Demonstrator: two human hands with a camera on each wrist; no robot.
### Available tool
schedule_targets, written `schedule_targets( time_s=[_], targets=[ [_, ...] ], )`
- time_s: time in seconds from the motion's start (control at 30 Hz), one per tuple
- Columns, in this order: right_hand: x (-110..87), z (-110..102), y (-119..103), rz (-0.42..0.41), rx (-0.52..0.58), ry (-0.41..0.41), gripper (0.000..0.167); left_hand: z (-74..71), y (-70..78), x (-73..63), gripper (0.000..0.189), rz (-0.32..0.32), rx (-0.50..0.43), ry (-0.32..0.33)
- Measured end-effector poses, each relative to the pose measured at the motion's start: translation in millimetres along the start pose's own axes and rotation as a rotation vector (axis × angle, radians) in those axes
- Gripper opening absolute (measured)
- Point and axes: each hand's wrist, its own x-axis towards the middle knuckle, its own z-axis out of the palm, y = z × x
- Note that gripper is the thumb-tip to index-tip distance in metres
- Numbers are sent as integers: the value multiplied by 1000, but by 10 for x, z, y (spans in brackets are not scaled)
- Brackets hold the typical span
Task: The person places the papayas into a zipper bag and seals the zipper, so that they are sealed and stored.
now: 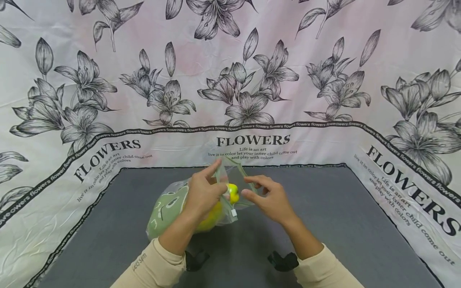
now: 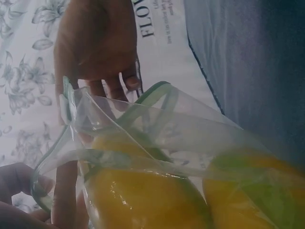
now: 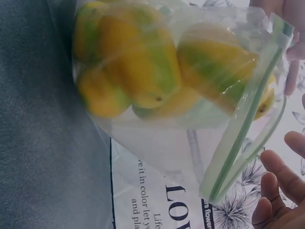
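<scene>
A clear zip bag (image 1: 166,212) with a green cartoon face printed on it lies tilted on the table, its mouth spread and facing right. Several yellow fruits (image 3: 143,57) with green streaks, mango-like in shape, fill it; one fruit (image 1: 233,193) shows at the mouth. My left hand (image 1: 202,194) grips the bag's near rim between thumb and fingers, index finger stretched up along the edge. To the right, my right hand (image 1: 271,200) is held with fingers spread loosely, fingertips right at the opposite green-edged rim (image 3: 245,160). A white slider (image 1: 234,213) sits at the zip's lower end.
The grey tabletop (image 1: 324,208) spreads around the bag. Behind and at both sides hangs a white cloth (image 1: 252,108) printed with flowers and lettering. Two black pieces (image 1: 282,262) lie on the table by the forearms.
</scene>
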Motion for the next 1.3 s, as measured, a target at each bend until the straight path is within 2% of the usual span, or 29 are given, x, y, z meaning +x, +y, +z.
schedule_targets(
  time_s=[0.17, 0.43, 0.7, 1.0, 1.3],
  targets=[
    [-55, -85, -217, 30, -14, 10, 35, 33, -87, -1, 79, -30, 60, 29],
    [-94, -127, -197, 27, -20, 35, 35, 89, -156, 17, 78, -43, 104, 53],
    [-115, -159, -158, 44, -33, 43, 35, 132, -181, -3, 80, -55, 96, 25],
    [-186, -183, -93, 61, -38, 39, 35, 218, -265, -38, 77, -6, 199, 34],
    [-240, -215, -20, 87, -40, 40, 37, 304, -348, -84, 77, 29, 289, 2]
  ],
)
